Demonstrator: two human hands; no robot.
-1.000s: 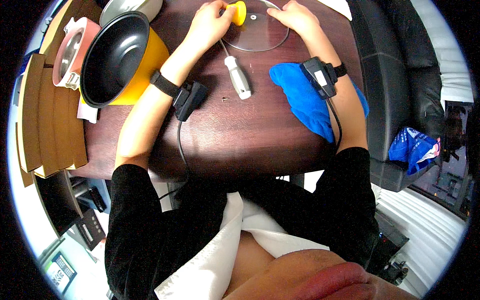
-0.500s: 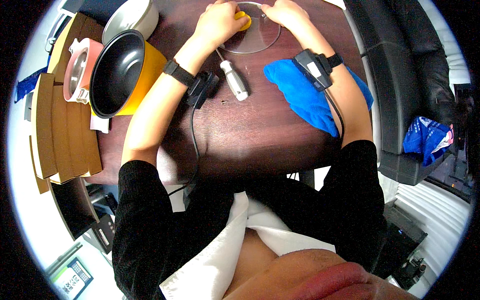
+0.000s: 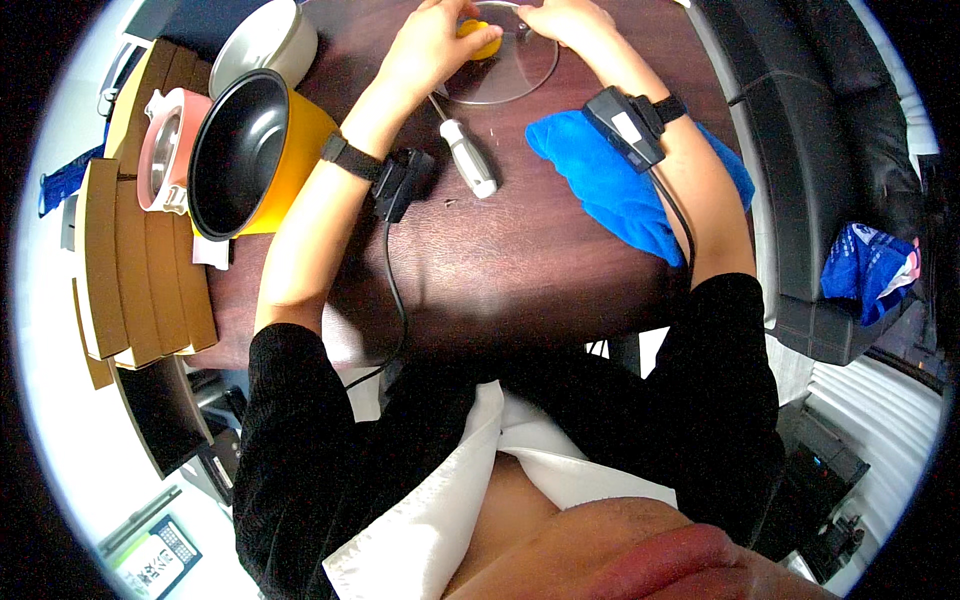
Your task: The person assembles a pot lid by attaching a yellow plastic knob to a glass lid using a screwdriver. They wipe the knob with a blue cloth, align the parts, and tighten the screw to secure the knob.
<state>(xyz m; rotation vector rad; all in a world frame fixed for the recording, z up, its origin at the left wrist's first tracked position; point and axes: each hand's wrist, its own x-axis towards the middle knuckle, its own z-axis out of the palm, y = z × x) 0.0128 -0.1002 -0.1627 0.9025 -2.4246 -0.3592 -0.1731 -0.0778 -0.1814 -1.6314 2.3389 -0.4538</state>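
Near the far edge of the view lies a round glass lid (image 3: 512, 82) on the table, its top edge cut off by the frame. My left hand (image 3: 430, 48) is closed around a yellow round knob (image 3: 481, 41) over the lid's left part. At the lid's upper right rim, my right hand (image 3: 568, 22) is closed on the edge with fingers pinched together. A screwdriver (image 3: 466, 158) with a grey-white handle lies below my left hand, its shaft pointing toward that wrist. Under my right forearm rests a crumpled blue cloth (image 3: 605, 190).
On the left, a yellow pot (image 3: 285, 170) with a black inside lies tilted beside a white bowl (image 3: 268, 50) and a pink container (image 3: 172, 150). Cardboard boxes (image 3: 150, 270) stand at the table's (image 3: 500, 270) left edge. A black sofa (image 3: 800, 200) is at right.
The whole view has shifted slightly, so the pot and boxes sit a little further right and lower. Both hands keep nearly the same place at the lid.
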